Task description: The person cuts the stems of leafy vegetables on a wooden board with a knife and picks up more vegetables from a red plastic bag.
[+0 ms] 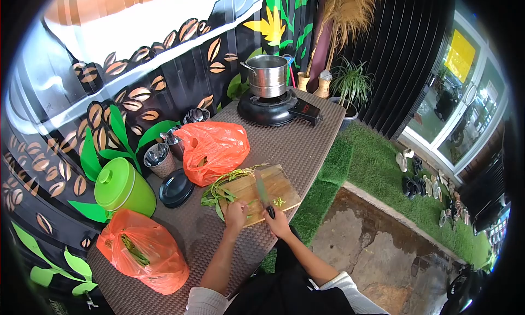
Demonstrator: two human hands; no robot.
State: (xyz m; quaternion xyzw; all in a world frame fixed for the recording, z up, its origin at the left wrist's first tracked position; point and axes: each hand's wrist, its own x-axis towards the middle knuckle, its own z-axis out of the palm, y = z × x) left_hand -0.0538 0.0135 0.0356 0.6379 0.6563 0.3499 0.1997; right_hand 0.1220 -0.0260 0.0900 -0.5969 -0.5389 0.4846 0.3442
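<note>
While my left hand (pixel 236 213) rests on the green stems (pixel 221 192) at the near-left edge of the wooden cutting board (pixel 284 183), fingers curled (grip or press: cannot tell), my right hand (pixel 278 221) is closed around the knife (pixel 263 193), whose blade lies across the board.

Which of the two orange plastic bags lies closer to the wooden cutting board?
The orange bag beside the metal cups: it adjoins the cutting board, where the right hand holds a knife. The other bag lies apart, by the green container.
</note>
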